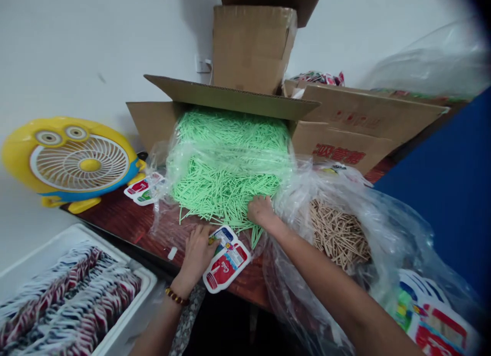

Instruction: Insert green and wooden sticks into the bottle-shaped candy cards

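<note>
Hands apart: left hand [198,246] with fingers against the printed card [227,261] at the near edge, cannot tell how firmly; right hand [261,211] curled into green sticks [226,192], fingertips hidden. Risk of losing the card over the edge, from a slack hold or a nudge. Risk, too, of sticks spilling forward, from raking at the loose front of the heap. Possible snag of the right forearm [330,274] in clear plastic [387,213], dragging tan sticks [339,233] along.

Close by at left, white box [149,284] of packed cards. Surface [123,215] reddish brown, with white scrap [172,253] near the left hand. Farther off, yellow fan [90,165] at left, open carton [238,97] around the heap, taller carton [251,49] behind. Beyond, pale wall [115,39] with socket [202,64]; at right, something blue [441,177].
</note>
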{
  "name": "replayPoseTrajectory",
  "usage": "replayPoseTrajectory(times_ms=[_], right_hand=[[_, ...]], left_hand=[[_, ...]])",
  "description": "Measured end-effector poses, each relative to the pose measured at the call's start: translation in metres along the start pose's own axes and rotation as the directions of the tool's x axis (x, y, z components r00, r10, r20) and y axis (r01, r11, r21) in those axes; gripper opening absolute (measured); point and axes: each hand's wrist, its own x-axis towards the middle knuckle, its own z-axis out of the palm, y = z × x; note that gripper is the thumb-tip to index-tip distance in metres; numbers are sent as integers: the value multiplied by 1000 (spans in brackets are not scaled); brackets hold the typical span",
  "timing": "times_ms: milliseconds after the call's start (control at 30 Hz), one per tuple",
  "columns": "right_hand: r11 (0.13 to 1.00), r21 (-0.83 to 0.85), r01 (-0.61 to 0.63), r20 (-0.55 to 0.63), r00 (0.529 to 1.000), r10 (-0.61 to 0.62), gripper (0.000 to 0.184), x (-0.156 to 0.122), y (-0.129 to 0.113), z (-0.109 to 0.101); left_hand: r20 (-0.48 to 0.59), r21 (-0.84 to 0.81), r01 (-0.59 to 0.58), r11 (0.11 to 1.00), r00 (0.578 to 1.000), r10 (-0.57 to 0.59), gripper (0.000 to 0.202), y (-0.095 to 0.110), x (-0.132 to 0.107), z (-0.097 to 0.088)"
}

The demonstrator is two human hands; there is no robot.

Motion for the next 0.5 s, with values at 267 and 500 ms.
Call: replayPoseTrajectory(times_ms=[267, 500], right_hand=[[986, 164, -22, 109, 994, 4, 24, 5, 11, 12], [872, 485, -60, 78, 997, 26, 14, 4, 23, 14]], left_hand=[[40, -137, 43, 990, 998, -38, 9, -6, 11, -6], [45, -189, 93, 977, 995, -86, 6, -9, 14, -13]])
